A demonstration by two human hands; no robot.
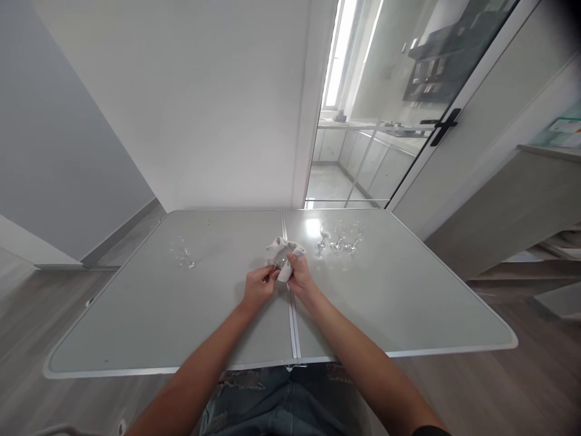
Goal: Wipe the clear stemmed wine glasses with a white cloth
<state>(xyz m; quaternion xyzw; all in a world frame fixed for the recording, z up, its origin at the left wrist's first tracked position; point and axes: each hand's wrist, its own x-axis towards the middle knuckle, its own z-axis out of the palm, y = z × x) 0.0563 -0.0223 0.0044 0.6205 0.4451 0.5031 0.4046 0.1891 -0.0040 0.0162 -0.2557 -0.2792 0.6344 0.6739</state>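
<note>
Over the middle of the table, my left hand (pixel 258 287) is closed around the stem or foot of a clear wine glass (pixel 282 259), its bowl pointing away from me. A white cloth (pixel 285 274) wraps part of the bowl, gripped by my right hand (pixel 299 275), thumb on top. Cloth and fingers hide much of the glass. Right of my hands, several clear stemmed glasses (pixel 337 246) stand close together. Another clear glass (pixel 184 254) is off to the left; its outline is faint.
The grey folding table (pixel 181 321) has a metal-edged seam (pixel 294 339) down its middle. A white wall (pixel 218 121) rises behind it. At the back right is a glass door with a black handle (pixel 445 126); a grey cabinet (pixel 508 206) stands further right.
</note>
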